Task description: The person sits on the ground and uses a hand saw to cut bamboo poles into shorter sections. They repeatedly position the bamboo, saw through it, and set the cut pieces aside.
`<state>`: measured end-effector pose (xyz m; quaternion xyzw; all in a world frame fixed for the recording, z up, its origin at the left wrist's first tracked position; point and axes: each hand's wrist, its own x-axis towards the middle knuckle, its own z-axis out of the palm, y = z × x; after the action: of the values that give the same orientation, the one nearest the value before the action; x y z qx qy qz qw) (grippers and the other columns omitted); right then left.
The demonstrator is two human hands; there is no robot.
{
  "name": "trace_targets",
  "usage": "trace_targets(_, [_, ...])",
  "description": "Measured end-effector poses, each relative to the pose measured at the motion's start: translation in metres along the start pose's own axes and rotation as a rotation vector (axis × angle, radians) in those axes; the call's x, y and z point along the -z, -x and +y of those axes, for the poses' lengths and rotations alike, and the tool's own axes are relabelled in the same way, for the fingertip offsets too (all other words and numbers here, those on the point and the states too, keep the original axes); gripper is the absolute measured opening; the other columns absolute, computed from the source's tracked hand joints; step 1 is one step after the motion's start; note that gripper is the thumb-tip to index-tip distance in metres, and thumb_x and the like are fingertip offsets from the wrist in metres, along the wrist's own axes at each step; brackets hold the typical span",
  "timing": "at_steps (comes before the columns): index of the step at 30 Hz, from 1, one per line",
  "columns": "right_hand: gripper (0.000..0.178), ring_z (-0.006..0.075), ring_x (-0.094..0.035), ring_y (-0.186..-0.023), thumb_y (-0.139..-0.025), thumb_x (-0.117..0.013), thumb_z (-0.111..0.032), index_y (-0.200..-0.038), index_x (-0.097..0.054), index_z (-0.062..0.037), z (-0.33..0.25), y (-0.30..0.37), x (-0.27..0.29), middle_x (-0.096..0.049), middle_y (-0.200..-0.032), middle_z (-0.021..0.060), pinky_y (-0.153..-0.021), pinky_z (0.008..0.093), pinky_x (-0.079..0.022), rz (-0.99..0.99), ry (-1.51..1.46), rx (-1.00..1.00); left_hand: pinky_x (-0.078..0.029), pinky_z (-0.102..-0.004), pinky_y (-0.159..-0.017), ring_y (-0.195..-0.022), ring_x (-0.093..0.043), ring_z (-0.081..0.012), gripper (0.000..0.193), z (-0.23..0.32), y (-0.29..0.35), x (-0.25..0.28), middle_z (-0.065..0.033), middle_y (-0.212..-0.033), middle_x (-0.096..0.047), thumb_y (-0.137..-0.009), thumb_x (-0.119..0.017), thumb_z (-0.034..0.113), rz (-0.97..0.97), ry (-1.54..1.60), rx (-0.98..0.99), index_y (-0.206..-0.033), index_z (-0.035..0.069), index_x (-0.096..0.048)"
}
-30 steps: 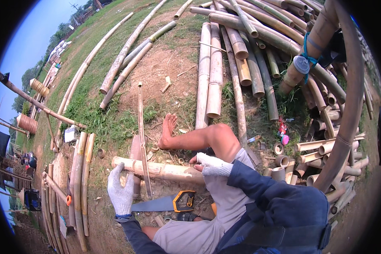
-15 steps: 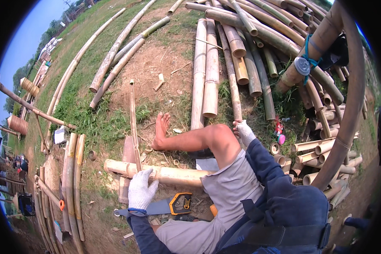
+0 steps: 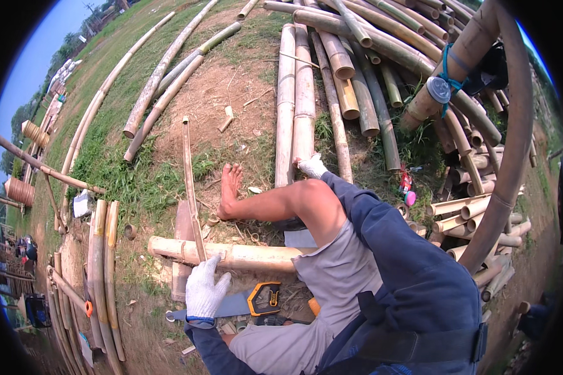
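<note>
My left hand (image 3: pixel 207 289), in a white knit glove, has its thumb and fingers apart. Its fingertips lie against a short bamboo pole (image 3: pixel 250 256) that runs crosswise in front of me, beside the foot of a narrow split bamboo strip (image 3: pixel 190 172). Just beyond my raised knee, my right hand (image 3: pixel 311 166), gloved with bare fingertips, is closed at the near end of a long bamboo pole (image 3: pixel 304 112) on the ground. The glove hides that end. Below the crosswise pole, a handsaw (image 3: pixel 231 305) with a yellow and black handle lies near my left wrist.
A second long pole (image 3: pixel 284 106) lies alongside. Piled bamboo (image 3: pixel 406 50) fills the far right, with cut pieces (image 3: pixel 475 215) nearer. A slanted bamboo post (image 3: pixel 453 62) carries a cup lid and blue tie. Upright-looking poles (image 3: pixel 99 275) line the left.
My right hand has moved left and farther away, from the thin pole's end to the thicker pole's end. My left hand stays by the crosswise pole. The whole view has shifted slightly.
</note>
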<state>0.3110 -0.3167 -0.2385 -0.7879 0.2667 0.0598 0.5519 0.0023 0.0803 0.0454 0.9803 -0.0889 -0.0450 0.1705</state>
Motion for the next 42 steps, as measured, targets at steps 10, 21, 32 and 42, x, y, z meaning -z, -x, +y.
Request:
trace_targets(10, [0.075, 0.0496, -0.056, -0.132, -0.091, -0.077, -0.054, -0.146, -0.059, -0.0064, 0.058, 0.077, 0.092, -0.058, -0.138, 0.0287, -0.108, 0.055, -0.049, 0.368, 0.432, 0.096, -0.053, -0.0468, -0.104, -0.12, -0.066, -0.0368, 0.056, -0.004, 0.004, -0.004, -0.0168, -0.128, -0.072, -0.088, -0.083, 0.027, -0.025, -0.013, -0.003, -0.138, 0.006, -0.067])
trace_targets(21, [0.089, 0.0341, -0.073, -0.106, -0.088, -0.087, -0.042, -0.147, -0.047, 0.0121, 0.208, 0.051, 0.12, -0.073, -0.117, 0.0245, -0.086, 0.0436, -0.06, -0.092, 0.324, -0.244, -0.054, -0.0462, -0.103, -0.119, -0.068, -0.037, 0.057, -0.001, -0.001, -0.009, -0.0189, -0.127, -0.073, -0.09, -0.083, 0.028, -0.068, 0.04, 0.025, -0.138, 0.003, -0.067])
trace_targets(32, [0.082, 0.0318, -0.066, -0.096, -0.095, -0.075, -0.061, -0.139, -0.055, 0.0049, 0.122, 0.104, 0.187, -0.066, -0.112, 0.0177, -0.08, 0.0421, -0.058, -0.36, -0.82, -0.386, -0.054, -0.0456, -0.102, -0.118, -0.068, -0.0364, 0.056, 0.006, 0.009, -0.003, -0.019, -0.126, -0.073, -0.09, -0.083, 0.028, -0.084, 0.028, 0.078, -0.138, 0.004, -0.067])
trace_targets(42, [0.066, 0.0261, -0.063, -0.08, -0.104, -0.065, -0.058, -0.127, -0.057, 0.0039, -0.035, 0.221, 0.185, -0.061, -0.095, 0.0147, -0.072, 0.0401, -0.059, -0.732, -1.567, -0.308, -0.055, -0.0443, -0.105, -0.122, -0.069, -0.0359, 0.056, 0.01, 0.011, -0.007, -0.0193, -0.131, -0.072, -0.09, -0.083, 0.026, -0.049, 0.033, 0.01, -0.139, 0.004, -0.067])
